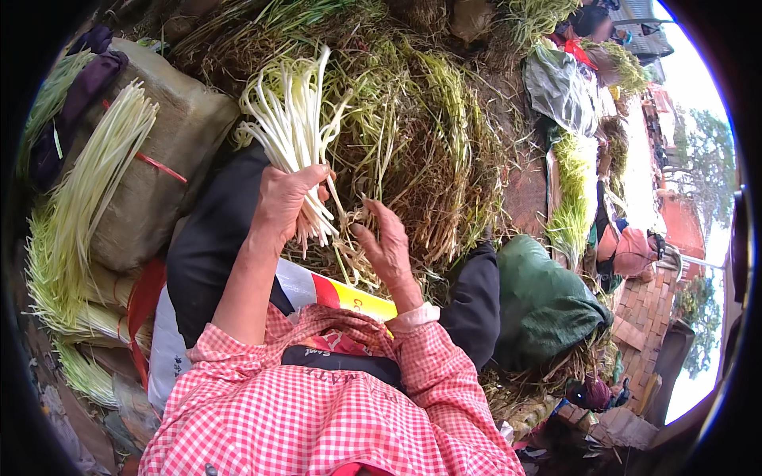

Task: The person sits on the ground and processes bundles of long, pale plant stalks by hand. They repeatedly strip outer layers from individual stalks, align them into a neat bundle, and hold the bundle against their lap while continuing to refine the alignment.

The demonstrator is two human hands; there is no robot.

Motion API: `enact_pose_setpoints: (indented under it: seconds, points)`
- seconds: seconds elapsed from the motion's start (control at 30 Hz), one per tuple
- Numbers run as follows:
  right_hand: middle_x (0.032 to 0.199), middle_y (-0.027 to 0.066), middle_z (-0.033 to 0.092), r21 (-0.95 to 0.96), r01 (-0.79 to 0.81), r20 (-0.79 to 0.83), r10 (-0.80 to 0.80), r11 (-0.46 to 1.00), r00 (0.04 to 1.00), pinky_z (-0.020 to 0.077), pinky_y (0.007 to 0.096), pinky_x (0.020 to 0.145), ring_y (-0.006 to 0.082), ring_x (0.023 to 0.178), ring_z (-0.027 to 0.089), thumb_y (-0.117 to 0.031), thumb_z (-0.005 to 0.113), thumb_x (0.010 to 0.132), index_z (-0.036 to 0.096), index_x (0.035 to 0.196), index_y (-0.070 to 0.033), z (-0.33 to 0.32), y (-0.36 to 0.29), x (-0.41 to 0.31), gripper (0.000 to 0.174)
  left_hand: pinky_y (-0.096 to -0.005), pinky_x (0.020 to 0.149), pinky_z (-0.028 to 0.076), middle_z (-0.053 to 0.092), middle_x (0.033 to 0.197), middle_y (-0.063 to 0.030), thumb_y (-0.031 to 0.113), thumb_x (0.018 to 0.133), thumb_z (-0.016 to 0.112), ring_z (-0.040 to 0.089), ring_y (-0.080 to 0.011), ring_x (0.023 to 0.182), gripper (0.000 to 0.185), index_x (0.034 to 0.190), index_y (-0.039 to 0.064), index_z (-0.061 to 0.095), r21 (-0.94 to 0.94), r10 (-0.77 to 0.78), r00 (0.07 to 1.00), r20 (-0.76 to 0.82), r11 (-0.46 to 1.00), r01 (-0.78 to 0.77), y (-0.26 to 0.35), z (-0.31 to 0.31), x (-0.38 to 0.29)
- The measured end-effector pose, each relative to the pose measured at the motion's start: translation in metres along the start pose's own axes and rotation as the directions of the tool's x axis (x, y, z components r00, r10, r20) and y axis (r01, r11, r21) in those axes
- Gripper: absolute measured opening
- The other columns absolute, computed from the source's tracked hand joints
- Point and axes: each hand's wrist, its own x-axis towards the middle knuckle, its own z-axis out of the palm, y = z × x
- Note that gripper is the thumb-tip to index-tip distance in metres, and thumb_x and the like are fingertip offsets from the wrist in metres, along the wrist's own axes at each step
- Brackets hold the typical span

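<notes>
My left hand (292,199) is closed around a bundle of long white stalks (297,125). Their pale, curling leafy ends point away from me, and their pinkish-white ends stick out below my fist. To the right of the bundle is my right hand (384,250), with thumb and fingers apart and nothing plainly held. Thin, dry, peeled-looking leaves (354,256) hang beside its fingertips. Beyond both hands spreads a large heap of green-yellow stalks with brown, rooty ends (440,160).
At left, pale green stalks (107,172) lie against a tan wrapped bundle (172,131), near a red strap (146,315). A green sack (536,303) stands by my right knee. Other people, including one in pink (631,250), are farther right among more greens (571,196).
</notes>
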Motion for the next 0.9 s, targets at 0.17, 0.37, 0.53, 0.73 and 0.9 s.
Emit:
enact_pose_setpoints:
  seconds: [0.17, 0.37, 0.53, 0.73, 0.9]
  points:
    - [0.083, 0.0080, 0.067, 0.097, -0.152, 0.164, 0.135, 0.984, 0.977, 0.0510, 0.0367, 0.070, 0.0213, 0.078, 0.064, -0.026, 0.060, 0.105, 0.067, 0.102, -0.003, 0.037, 0.007, -0.016, 0.024, -0.0245, 0.053, 0.055, 0.074, 0.084, -0.0069, 0.013, 0.087, 0.079, 0.065, -0.0091, 0.060, 0.024, 0.104, -0.001, 0.074, -0.148, -0.017, 0.999, 0.035, 0.989, 0.022, 0.002, 0.002, 0.005]
    - [0.073, -0.0046, 0.059, 0.495, -0.365, -0.033, 0.437, 0.788, 0.899, 0.0388, 0.0214, 0.057, 0.0044, 0.064, 0.049, -0.025, 0.058, 0.108, 0.067, 0.097, -0.004, 0.011, -0.012, -0.010, 0.026, -0.0299, 0.058, 0.057, 0.075, 0.105, -0.0130, 0.011, 0.088, 0.079, 0.064, -0.0108, 0.063, 0.036, 0.120, 0.002, 0.064, -0.163, -0.142, 0.987, 0.069, 0.975, 0.152, -0.026, 0.007, 0.007]
    - [0.083, 0.0163, 0.062, -0.159, -0.048, -0.031, 0.044, 0.986, 0.999, 0.0496, 0.0504, 0.065, 0.0404, 0.077, 0.064, -0.021, 0.062, 0.099, 0.057, 0.090, -0.004, 0.020, -0.024, 0.002, 0.020, -0.0251, 0.052, 0.056, 0.072, 0.084, -0.0080, 0.008, 0.089, 0.079, 0.068, -0.0128, 0.063, 0.024, 0.109, 0.002, 0.068, -0.162, -0.333, 0.913, 0.238, 0.913, 0.375, -0.053, 0.015, 0.004]
    - [0.080, 0.0169, 0.061, -0.220, -0.032, 0.044, 0.043, 0.975, 0.998, 0.0475, 0.0523, 0.067, 0.0416, 0.076, 0.061, -0.017, 0.063, 0.095, 0.054, 0.087, -0.005, 0.030, -0.007, -0.015, 0.017, -0.0255, 0.048, 0.053, 0.067, 0.072, -0.0043, 0.013, 0.089, 0.078, 0.063, -0.0123, 0.051, 0.013, 0.094, 0.004, 0.070, -0.191, -0.325, 0.939, 0.110, 0.921, 0.340, -0.054, 0.019, -0.006]
    - [0.078, 0.0188, 0.061, -0.229, 0.007, 0.014, -0.004, 0.973, 1.000, 0.0469, 0.0529, 0.067, 0.0426, 0.076, 0.060, -0.018, 0.063, 0.093, 0.052, 0.086, -0.005, 0.038, 0.008, -0.028, 0.019, -0.0251, 0.048, 0.053, 0.066, 0.070, -0.0035, 0.012, 0.088, 0.079, 0.061, -0.0122, 0.052, 0.012, 0.092, 0.004, 0.069, -0.199, -0.256, 0.967, 0.012, 0.947, 0.253, -0.051, 0.020, -0.008]
